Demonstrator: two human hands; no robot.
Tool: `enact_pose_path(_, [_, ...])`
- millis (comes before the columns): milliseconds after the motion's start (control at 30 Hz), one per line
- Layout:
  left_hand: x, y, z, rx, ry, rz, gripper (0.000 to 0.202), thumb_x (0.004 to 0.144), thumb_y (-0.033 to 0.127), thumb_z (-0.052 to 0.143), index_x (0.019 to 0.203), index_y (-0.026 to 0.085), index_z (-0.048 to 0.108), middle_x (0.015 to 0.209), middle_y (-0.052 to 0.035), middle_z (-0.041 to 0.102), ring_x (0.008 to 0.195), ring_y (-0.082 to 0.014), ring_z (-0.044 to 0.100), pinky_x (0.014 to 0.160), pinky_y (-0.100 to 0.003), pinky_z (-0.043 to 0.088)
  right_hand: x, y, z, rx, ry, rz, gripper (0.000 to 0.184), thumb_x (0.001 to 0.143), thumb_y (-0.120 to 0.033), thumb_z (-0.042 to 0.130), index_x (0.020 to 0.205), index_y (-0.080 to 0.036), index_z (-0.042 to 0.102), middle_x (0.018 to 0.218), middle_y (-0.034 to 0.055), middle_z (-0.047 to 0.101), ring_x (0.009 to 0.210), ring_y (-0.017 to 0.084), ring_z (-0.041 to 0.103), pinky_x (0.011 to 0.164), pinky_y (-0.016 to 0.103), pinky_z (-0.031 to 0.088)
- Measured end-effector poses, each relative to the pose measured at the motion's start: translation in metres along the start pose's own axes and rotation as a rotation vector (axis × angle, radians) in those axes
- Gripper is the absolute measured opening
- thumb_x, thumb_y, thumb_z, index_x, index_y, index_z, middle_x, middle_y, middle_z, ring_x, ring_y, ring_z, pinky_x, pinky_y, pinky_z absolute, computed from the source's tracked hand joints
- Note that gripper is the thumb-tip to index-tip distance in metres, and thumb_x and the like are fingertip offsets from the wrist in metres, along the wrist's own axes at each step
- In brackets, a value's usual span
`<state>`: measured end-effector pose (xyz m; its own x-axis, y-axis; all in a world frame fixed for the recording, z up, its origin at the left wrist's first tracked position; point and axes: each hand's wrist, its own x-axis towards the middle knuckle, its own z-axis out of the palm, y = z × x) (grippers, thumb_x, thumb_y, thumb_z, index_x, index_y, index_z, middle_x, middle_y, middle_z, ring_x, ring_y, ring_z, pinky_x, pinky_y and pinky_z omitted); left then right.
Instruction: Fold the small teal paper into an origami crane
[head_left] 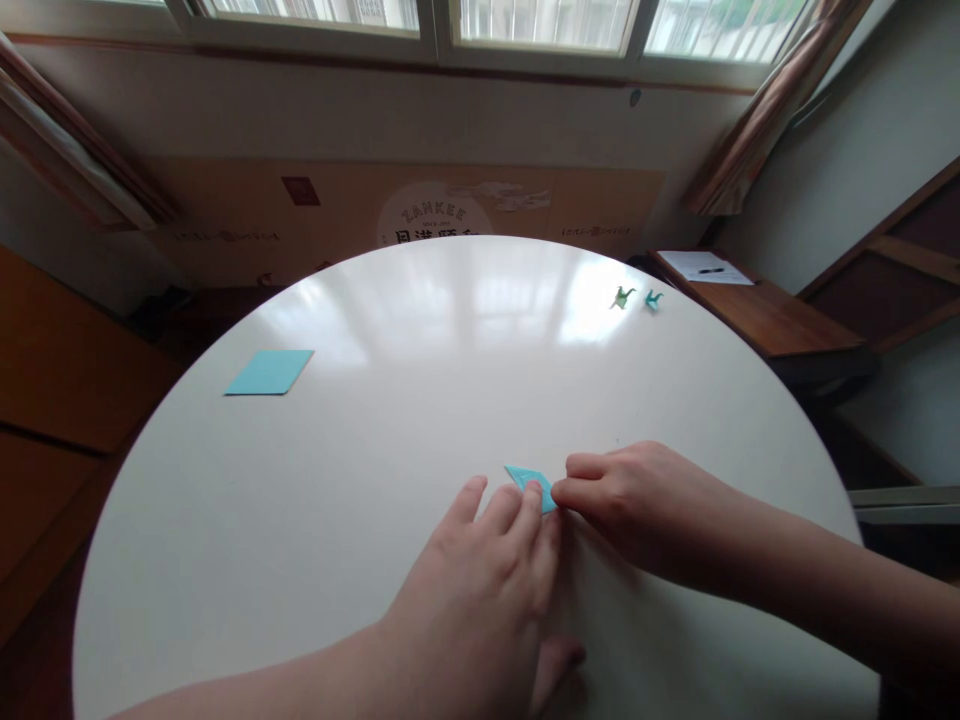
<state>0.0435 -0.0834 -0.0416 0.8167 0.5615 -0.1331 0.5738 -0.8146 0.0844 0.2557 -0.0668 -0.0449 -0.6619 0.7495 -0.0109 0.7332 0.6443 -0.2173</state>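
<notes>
- A square of light blue paper (270, 372) is laid flat at the left of the white tabletop (360, 450), well apart from both hands.
- The left hand (476, 570) is held palm down near the front edge, its fingers loosely spread — the little finger set apart, the middle fingertip pressed onto a small folded blue paper (544, 487).
- That folded paper is placed right of the tabletop's middle, partly covered by the left hand; a pointed corner is left showing at its far left.
- By the right hand (637, 500), the paper's right end is pinched between curled fingers.
- Beyond, a green folded figure (622, 298) and a blue folded figure (654, 300) are stood side by side, apart.
- Farther right, a white sheet (694, 264) and a dark pen (712, 270) are supported by a wooden side table (795, 318).
</notes>
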Motion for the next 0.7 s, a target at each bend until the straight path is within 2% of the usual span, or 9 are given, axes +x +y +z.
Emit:
enact_pose_path(167, [-0.003, 0.002, -0.005, -0.023, -0.001, 0.009, 0.074, 0.093, 0.059, 0.053, 0.145, 0.007, 0.053, 0.148, -0.0227, 0.052, 0.131, -0.0412, 0.050, 0.110, -0.058, 0.035, -0.003, 0.002, -0.005, 0.033, -0.050, 0.055, 0.019, 0.086, -0.005, 0.057, 0.073, -0.019, 0.062, 0.070, -0.0019, 0.056, 0.050, 0.010, 0.035, 0.050, 0.027, 0.020])
enact_pose_path(267, [-0.003, 0.003, -0.008, -0.048, -0.002, 0.001, 0.070, 0.092, 0.061, 0.052, 0.140, 0.010, 0.057, 0.145, -0.0222, 0.055, 0.128, -0.0413, 0.052, 0.108, -0.059, 0.038, -0.011, 0.007, -0.007, 0.065, -0.048, 0.104, 0.021, 0.090, -0.009, 0.055, 0.073, -0.020, 0.064, 0.073, -0.0013, 0.060, 0.054, 0.010, 0.046, 0.052, 0.026, 0.025])
enact_pose_path(400, [0.001, 0.003, -0.010, -0.096, 0.014, -0.036, 0.052, 0.095, 0.054, 0.052, 0.125, 0.014, 0.065, 0.132, -0.0189, 0.064, 0.116, -0.0378, 0.059, 0.101, -0.056, 0.045, -0.020, 0.011, -0.006, 0.138, 0.068, 0.174, 0.019, 0.095, -0.015, 0.054, 0.095, -0.022, 0.071, 0.087, 0.0023, 0.069, 0.070, 0.015, 0.062, 0.062, 0.027, 0.036])
enact_pose_path(533, [0.002, 0.001, -0.013, -0.157, 0.039, -0.049, 0.032, 0.096, 0.040, 0.054, 0.114, 0.017, 0.068, 0.117, -0.0127, 0.068, 0.110, -0.0325, 0.060, 0.098, -0.050, 0.047, -0.020, 0.009, -0.003, 0.189, 0.101, 0.177, 0.016, 0.092, -0.021, 0.063, 0.105, -0.026, 0.072, 0.096, 0.0011, 0.072, 0.070, 0.014, 0.063, 0.065, 0.026, 0.039])
enact_pose_path(700, [-0.005, -0.010, -0.024, -0.198, 0.108, 0.067, 0.026, 0.097, 0.031, 0.056, 0.118, 0.020, 0.067, 0.115, -0.0096, 0.070, 0.109, -0.0268, 0.062, 0.099, -0.042, 0.047, -0.018, 0.007, 0.004, 0.199, 0.119, 0.161, 0.014, 0.091, -0.031, 0.067, 0.101, -0.028, 0.076, 0.088, -0.0002, 0.071, 0.066, 0.013, 0.061, 0.061, 0.025, 0.037])
